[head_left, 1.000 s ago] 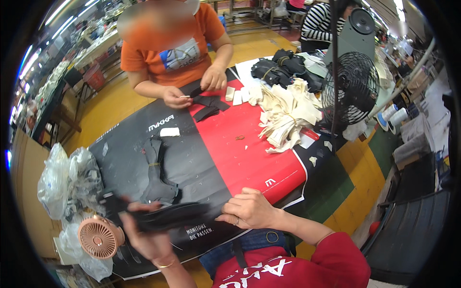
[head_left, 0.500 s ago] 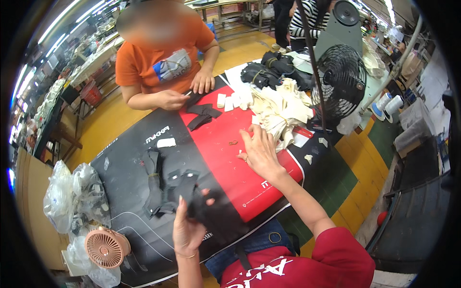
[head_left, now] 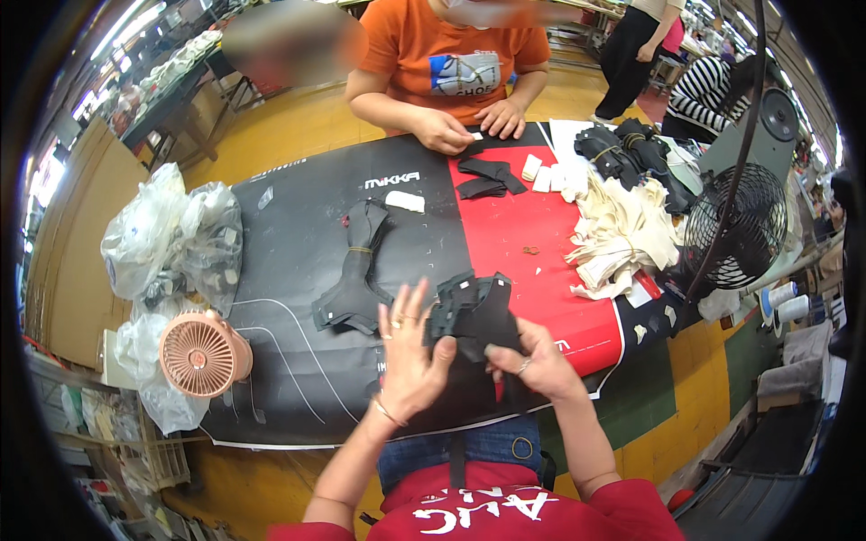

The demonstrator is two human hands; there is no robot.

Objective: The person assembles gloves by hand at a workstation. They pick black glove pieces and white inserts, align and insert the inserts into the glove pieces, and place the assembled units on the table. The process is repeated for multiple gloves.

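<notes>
- A stack of black fabric pieces (head_left: pixel 474 311) is held between both hands, near edge of the table (head_left: pixel 298 397), approx. centre, where the black and red halves of the cover meet.
- Left hand (head_left: pixel 410 356): fingers spread wide, palm up; the stack's left edge is pinched by thumb vs. palm side.
- Right hand (head_left: pixel 532 361): closed on the stack's lower right corner, fingers curled under; ring seen on one finger.
- Stack is lifted slightly off the table, tilted toward the person.
- A bundle of black pieces (head_left: pixel 354 270) tied w/ a band lies just left of the left hand, further back.
- Pink fan (head_left: pixel 200 354) at near left; white strips pile (head_left: pixel 622 239) far right.
- A co-worker's hands (head_left: pixel 469 126) are seen at the far side.
</notes>
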